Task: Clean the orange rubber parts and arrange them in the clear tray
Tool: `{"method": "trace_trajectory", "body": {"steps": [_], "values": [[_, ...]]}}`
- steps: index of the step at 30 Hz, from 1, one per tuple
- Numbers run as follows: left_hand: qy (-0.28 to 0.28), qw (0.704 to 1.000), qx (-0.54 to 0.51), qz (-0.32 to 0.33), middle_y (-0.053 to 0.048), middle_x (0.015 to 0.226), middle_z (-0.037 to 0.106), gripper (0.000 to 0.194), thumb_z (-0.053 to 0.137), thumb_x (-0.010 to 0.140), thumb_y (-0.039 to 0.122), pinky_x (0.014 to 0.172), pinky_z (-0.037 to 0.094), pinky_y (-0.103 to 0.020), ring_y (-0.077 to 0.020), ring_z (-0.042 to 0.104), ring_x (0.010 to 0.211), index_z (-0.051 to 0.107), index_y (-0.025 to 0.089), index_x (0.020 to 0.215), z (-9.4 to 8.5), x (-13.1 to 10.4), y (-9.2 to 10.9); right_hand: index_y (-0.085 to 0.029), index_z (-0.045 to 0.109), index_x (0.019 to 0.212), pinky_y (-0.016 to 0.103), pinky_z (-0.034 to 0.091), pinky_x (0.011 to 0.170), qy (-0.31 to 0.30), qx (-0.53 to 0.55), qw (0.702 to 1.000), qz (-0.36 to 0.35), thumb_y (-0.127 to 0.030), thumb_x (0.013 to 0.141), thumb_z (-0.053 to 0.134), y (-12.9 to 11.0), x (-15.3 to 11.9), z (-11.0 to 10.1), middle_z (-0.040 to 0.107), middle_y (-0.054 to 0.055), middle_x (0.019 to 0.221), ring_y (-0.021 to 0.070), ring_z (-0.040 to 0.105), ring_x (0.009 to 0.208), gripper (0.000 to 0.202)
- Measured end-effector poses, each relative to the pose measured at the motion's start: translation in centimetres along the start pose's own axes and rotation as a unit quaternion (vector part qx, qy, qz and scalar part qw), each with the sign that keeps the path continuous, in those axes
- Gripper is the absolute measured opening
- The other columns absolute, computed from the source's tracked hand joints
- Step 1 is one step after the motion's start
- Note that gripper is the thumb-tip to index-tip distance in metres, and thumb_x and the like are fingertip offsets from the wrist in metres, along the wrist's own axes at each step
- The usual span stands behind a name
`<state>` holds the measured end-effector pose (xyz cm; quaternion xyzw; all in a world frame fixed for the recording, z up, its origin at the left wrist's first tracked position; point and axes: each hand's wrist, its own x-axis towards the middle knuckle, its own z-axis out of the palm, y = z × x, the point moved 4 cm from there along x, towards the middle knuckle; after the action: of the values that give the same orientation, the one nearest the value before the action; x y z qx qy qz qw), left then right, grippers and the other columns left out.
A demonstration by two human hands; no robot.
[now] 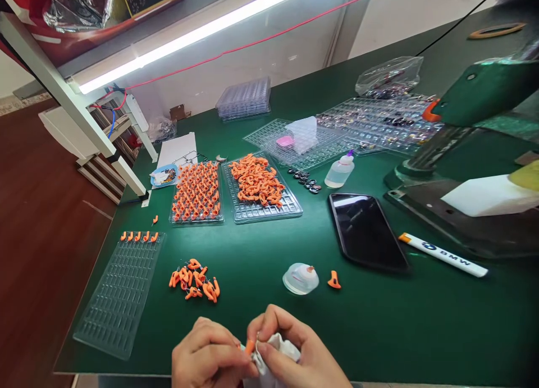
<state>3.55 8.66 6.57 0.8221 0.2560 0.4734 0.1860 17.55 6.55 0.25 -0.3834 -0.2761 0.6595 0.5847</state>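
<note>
At the near edge of the green table, my left hand [207, 355] pinches a small orange plastic part [250, 347] between its fingertips. My right hand [297, 351] is closed on a white cloth [281, 343] that presses against the part. Both hands touch each other just in front of me. A loose pile of the same orange parts [194, 280] lies a little beyond my left hand. One single orange part [334, 280] lies beside a small clear dish [300, 278] beyond my right hand.
A clear slotted tray [120, 295] at the left holds a few orange parts in its top row. Two trays of orange parts [256, 181] stand further back. A black phone [365, 231], white marker [442, 254], glue bottle [339, 172] and green press [475, 152] are at the right.
</note>
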Motion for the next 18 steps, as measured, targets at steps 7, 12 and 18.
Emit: {"method": "trace_trajectory", "body": {"steps": [7,12,18], "values": [[0.009,0.999,-0.029,-0.032,0.000,0.069,0.071,0.009,0.075,0.093,0.026,0.061,0.056,-0.019,-0.0115,0.069,0.064,0.072,0.019,0.087,0.0,-0.5,-0.4,-0.023,0.063,0.072,0.031,0.047,0.063,0.017,-0.055,0.997,-0.043,-0.036,0.081,0.081,-0.5,0.0,-1.0,0.070,0.004,0.075,0.0204,0.062,0.067,0.025],[0.004,1.000,-0.013,-0.018,0.000,0.070,0.070,0.008,0.075,0.093,0.021,0.064,0.057,-0.019,-0.0118,0.069,0.067,0.070,0.018,0.088,-0.3,-0.4,-0.3,-0.032,0.066,0.088,0.033,0.052,0.083,0.142,-0.177,0.940,-0.254,-0.016,0.093,0.069,-2.8,-1.0,-2.7,0.071,0.002,0.101,0.0219,0.066,0.095,0.017],[0.004,1.000,0.017,0.005,0.000,0.070,0.069,0.009,0.071,0.096,0.022,0.064,0.058,-0.022,-0.0120,0.070,0.066,0.070,0.018,0.087,-0.6,-0.2,-0.1,-0.033,0.061,0.114,0.032,0.059,0.084,0.034,-0.465,0.790,-0.397,-0.003,0.093,0.059,-2.2,-0.4,-2.8,0.074,0.005,0.111,0.0229,0.074,0.097,0.036]]}}
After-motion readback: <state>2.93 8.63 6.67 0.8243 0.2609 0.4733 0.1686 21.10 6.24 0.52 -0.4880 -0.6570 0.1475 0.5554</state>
